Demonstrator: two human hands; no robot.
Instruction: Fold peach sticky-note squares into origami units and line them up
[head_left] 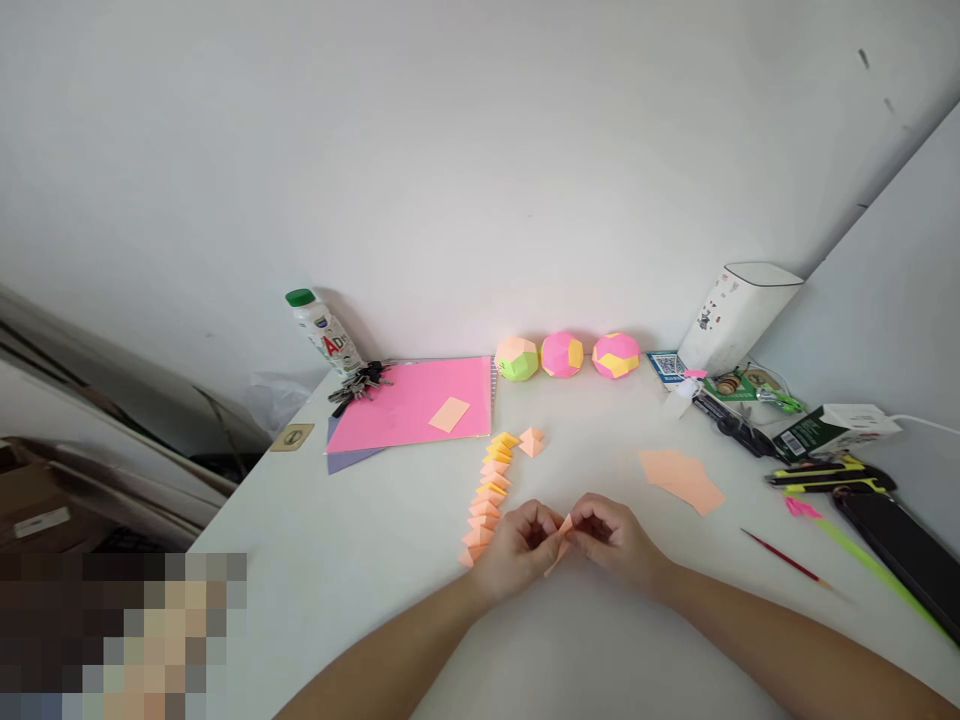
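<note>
My left hand (525, 545) and my right hand (609, 535) meet above the front of the table. Between their pinched fingertips is a small peach piece of folded paper (565, 524). Beside my left hand runs a row of folded paper units (489, 495), peach and yellow-orange, standing close together. One more peach folded unit (532, 441) sits apart at the row's far end. Right of my right hand lies a fan of flat peach paper sheets (681, 478). My fingers hide part of the held paper.
Three paper balls (562, 355) line the wall. At left are a pink folder (420, 400), keys (361, 385) and a tilted bottle (326, 332). A thin brush (784, 555), a utility knife (829, 474), a black case (904, 550) and a white container (739, 315) stand or lie at right.
</note>
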